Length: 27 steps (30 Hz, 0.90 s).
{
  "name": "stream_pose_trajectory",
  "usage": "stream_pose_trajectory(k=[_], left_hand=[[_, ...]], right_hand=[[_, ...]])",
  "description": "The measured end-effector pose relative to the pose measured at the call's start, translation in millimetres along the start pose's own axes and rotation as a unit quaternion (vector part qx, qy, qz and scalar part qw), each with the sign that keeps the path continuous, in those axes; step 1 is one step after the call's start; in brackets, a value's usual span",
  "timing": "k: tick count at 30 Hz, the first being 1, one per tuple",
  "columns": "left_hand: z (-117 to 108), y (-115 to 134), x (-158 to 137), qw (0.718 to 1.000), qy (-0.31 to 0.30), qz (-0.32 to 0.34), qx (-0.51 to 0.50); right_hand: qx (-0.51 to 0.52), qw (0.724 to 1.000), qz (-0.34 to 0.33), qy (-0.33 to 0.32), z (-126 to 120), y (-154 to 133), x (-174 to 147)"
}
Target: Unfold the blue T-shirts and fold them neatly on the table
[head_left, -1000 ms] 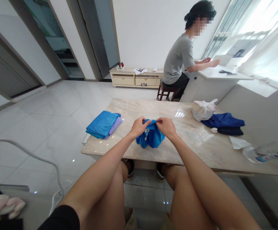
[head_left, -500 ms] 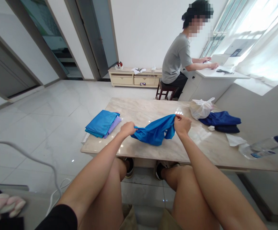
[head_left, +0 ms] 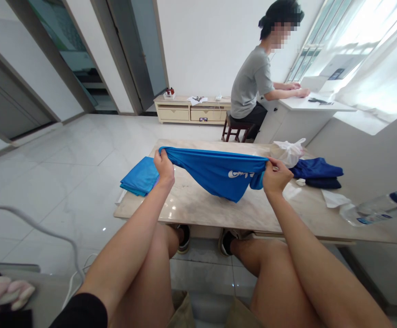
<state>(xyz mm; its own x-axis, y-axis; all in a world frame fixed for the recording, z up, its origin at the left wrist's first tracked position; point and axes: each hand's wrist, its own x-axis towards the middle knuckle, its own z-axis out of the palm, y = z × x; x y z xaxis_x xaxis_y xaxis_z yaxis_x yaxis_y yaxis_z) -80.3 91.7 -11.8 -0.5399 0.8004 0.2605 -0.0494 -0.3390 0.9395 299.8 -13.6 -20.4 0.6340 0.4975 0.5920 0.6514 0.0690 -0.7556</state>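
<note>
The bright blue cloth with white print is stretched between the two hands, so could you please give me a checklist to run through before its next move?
1. Left hand grips the bright blue cloth with white print at one upper end: ok.
2. Right hand grips the opposite end: ok.
3. Upper edge drawn taut between the hands: ok.
4. Whole cloth spread flat: not ok; the lower part hangs loose and narrows to a point.
5. Left hand clear of the folded blue fabric stack: cannot tell; they overlap in this view.
6. Clear plastic bottle with dark blue cap apart from the cloth: ok.
</note>
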Motion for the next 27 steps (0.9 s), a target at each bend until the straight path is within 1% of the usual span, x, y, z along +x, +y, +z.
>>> stream_pose_trajectory(k=[2,3,4,6,7,8,9,11,12,13,14,15,16,17,18,19,20,21,22,23,24,25,26,27], left_hand=[[-2,4,5,0.995,0.020,-0.052,-0.077],[-4,4,6,0.991,0.025,-0.093,-0.098],[-7,3,6,0.985,0.026,-0.139,-0.097],[-14,0,4,0.973,0.032,-0.223,-0.037],[-17,-3,3,0.969,0.038,-0.242,0.008],[-21,-5,1,0.969,0.045,-0.236,0.050],[-24,-6,1,0.974,0.050,-0.206,0.082],[-29,-7,1,0.987,0.058,-0.097,0.112],[-31,-7,2,0.990,0.056,-0.042,0.121],[-31,-7,2,0.990,0.042,-0.001,0.133],[-31,-6,1,0.988,0.012,0.024,0.151],[-29,-5,-2,0.983,-0.038,0.036,0.178],[-27,-5,-7,0.970,-0.109,0.041,0.212],[-24,-5,-15,0.946,-0.200,0.045,0.252],[-21,-5,-25,0.904,-0.303,0.051,0.298],[-18,-6,-38,0.843,-0.407,0.060,0.346],[-14,-7,-52,0.771,-0.498,0.070,0.391],[-10,-9,-69,0.696,-0.571,0.079,0.429],[-6,-12,-86,0.630,-0.621,0.086,0.459],[-2,-15,-104,0.580,-0.651,0.091,0.482],[2,-19,-122,0.547,-0.667,0.095,0.497],[5,-24,-139,0.529,-0.673,0.100,0.508],[8,-29,-154,0.520,-0.675,0.105,0.514],[10,-34,-167,0.517,-0.674,0.108,0.517]], right_hand=[[0.032,0.999,-0.037,-0.013,3,-4,1],[0.038,0.997,-0.049,-0.035,6,-3,0],[0.036,0.996,-0.052,-0.063,9,-1,0],[0.019,0.993,-0.030,-0.110,16,8,-2],[0.005,0.993,-0.007,-0.122,19,13,-3],[-0.010,0.991,0.020,-0.129,22,19,-3],[-0.025,0.990,0.046,-0.135,24,24,-3],[-0.054,0.983,0.079,-0.159,28,32,-3],[-0.066,0.978,0.084,-0.179,28,35,-3],[-0.077,0.973,0.084,-0.201,29,36,-4],[-0.088,0.967,0.080,-0.224,29,37,-5],[-0.099,0.961,0.074,-0.246,30,38,-7],[-0.109,0.956,0.068,-0.265,31,38,-10],[-0.118,0.950,0.064,-0.281,32,39,-13],[-0.123,0.946,0.060,-0.294,33,39,-16],[-0.126,0.942,0.058,-0.305,34,40,-19],[-0.127,0.939,0.057,-0.315,34,42,-22],[-0.129,0.936,0.057,-0.323,35,43,-24],[-0.131,0.933,0.057,-0.329,35,45,-26],[-0.135,0.931,0.059,-0.335,35,47,-28],[-0.141,0.928,0.061,-0.339,34,49,-29],[-0.146,0.925,0.063,-0.344,33,51,-29],[-0.150,0.922,0.065,-0.352,31,53,-29],[-0.154,0.917,0.066,-0.361,30,54,-29]])
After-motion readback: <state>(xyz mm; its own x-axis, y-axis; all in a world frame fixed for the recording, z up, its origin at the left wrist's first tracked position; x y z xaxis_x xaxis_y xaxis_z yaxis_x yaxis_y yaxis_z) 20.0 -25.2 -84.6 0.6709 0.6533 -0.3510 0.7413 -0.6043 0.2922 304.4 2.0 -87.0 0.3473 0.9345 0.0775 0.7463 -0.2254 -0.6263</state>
